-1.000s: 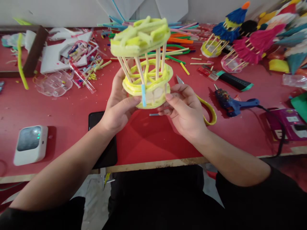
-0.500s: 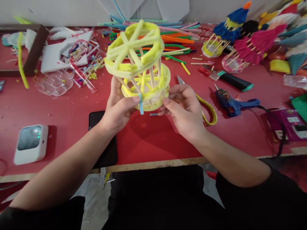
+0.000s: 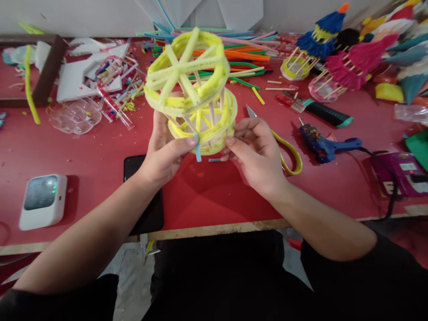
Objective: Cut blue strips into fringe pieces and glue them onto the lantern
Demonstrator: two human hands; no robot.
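Observation:
Between my hands is a yellow pipe-cleaner frame (image 3: 187,100), made of two rings joined by wooden sticks, its top ring crossed by spokes. My left hand (image 3: 163,156) grips the lower ring from the left, its thumb on a short light-blue strip (image 3: 198,151) that hangs down over the ring. From the right, my right hand (image 3: 256,154) pinches the lower ring's edge between thumb and fingers. A small bluish piece (image 3: 214,159) shows by the right fingertips; whether they touch it I cannot tell. Scissors (image 3: 294,156) with yellow handles lie partly behind my right hand.
A black phone (image 3: 147,214) lies under my left forearm. On the right are a blue glue gun (image 3: 326,142), a utility knife (image 3: 327,113) and a purple box (image 3: 401,174). Pipe cleaners (image 3: 247,54) lie behind; a white device (image 3: 43,200) sits left.
The frame's upper ring has tipped slightly toward me and its spokes have turned a little. Both hands keep nearly the same places and grip.

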